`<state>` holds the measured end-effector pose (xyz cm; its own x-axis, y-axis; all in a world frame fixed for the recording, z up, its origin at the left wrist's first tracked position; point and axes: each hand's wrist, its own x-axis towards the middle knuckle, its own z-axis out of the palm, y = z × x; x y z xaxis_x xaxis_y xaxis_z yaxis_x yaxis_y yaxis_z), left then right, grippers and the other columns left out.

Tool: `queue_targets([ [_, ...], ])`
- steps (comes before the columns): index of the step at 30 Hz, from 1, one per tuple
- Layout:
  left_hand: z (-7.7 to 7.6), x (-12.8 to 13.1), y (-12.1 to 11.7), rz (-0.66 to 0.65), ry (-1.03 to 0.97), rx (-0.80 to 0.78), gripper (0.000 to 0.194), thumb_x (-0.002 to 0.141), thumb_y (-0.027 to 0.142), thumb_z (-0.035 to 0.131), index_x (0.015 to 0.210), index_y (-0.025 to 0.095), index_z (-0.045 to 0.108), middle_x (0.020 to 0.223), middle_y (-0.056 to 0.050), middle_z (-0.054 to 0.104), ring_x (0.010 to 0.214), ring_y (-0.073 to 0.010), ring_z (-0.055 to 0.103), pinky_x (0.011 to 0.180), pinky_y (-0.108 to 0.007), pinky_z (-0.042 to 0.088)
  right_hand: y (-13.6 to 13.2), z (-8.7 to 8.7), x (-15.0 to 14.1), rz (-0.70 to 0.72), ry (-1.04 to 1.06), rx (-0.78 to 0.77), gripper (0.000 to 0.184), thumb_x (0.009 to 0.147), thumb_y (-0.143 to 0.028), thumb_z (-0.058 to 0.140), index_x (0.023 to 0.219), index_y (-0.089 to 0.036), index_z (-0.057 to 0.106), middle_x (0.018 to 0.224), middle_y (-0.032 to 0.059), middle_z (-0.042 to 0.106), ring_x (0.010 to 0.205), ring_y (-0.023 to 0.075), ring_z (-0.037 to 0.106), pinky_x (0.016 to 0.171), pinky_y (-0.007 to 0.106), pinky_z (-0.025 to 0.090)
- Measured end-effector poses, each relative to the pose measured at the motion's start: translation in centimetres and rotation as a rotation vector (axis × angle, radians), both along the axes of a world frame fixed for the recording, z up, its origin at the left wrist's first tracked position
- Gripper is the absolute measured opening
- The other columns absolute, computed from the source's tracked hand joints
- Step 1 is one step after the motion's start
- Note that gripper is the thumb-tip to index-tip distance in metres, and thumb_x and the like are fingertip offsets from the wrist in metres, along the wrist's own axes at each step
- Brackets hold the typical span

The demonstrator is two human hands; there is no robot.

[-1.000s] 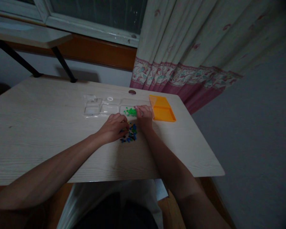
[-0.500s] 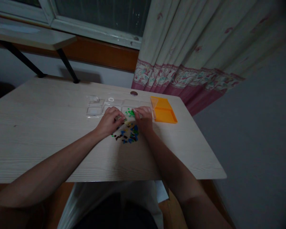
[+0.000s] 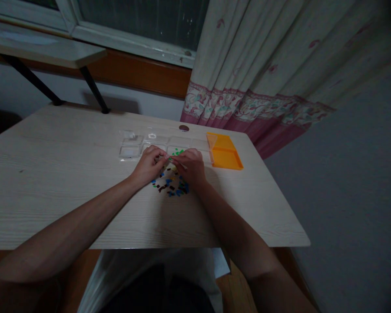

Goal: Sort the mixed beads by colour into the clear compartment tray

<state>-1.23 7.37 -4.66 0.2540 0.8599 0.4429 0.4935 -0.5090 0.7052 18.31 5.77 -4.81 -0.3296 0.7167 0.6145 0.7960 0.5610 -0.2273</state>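
The step in hand looks like fine fingertip work on a small green piece, where the left hand and right hand nearly meet; their fingers are narrow, though which grips it I cannot tell. The next move seems to call for a light pinch. Nearer lie small blue and brown pieces; farther, green bits in a clear plastic tray; right, a smooth orange case; beneath, a pale wood-grained table.

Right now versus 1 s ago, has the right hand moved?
Yes. Judged against the orange box, the right hand has shifted left, farther from the box, bringing its fingertips close to those of the left hand.
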Motion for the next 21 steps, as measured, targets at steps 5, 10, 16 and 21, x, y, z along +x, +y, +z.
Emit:
queue_targets([
  [5,-0.2,-0.1,0.1,-0.013,-0.002,0.005,0.019,0.093,0.034,0.054,0.087,0.019,0.065,0.09,-0.004,0.058,0.094,-0.0189,0.057,0.085,-0.033,0.046,0.0,0.1,0.0,0.003,0.005,0.04,0.029,0.097,-0.045,0.052,0.1,-0.029,0.076,0.09,0.0022,0.072,0.096,0.0198,0.055,0.091,0.035,0.037],
  [10,-0.2,-0.1,0.1,-0.019,0.009,0.011,0.022,0.094,0.036,0.054,0.087,0.018,0.065,0.089,-0.004,0.059,0.092,-0.0189,0.056,0.085,-0.034,0.046,-0.3,0.2,-0.2,0.004,-0.017,0.033,0.026,0.097,-0.043,0.053,0.101,-0.031,0.076,0.092,0.0016,0.072,0.098,0.0205,0.055,0.093,0.037,0.036],
  [16,-0.2,0.0,-0.1,-0.004,-0.006,0.036,0.023,0.094,0.036,0.053,0.086,0.018,0.066,0.088,-0.004,0.059,0.091,-0.0194,0.056,0.085,-0.035,0.047,0.1,0.2,0.0,-0.024,0.065,0.003,0.021,0.096,-0.036,0.057,0.094,-0.028,0.076,0.089,0.0011,0.072,0.095,0.0195,0.057,0.092,0.036,0.038],
  [21,0.0,0.0,-0.2,0.037,-0.02,0.027,0.023,0.093,0.037,0.053,0.087,0.02,0.067,0.088,-0.004,0.058,0.092,-0.0202,0.056,0.085,-0.037,0.048,1.8,-1.0,1.7,-0.271,0.269,0.027,0.016,0.092,-0.032,0.063,0.087,-0.025,0.077,0.09,0.0036,0.071,0.095,0.0205,0.056,0.092,0.038,0.038],
])
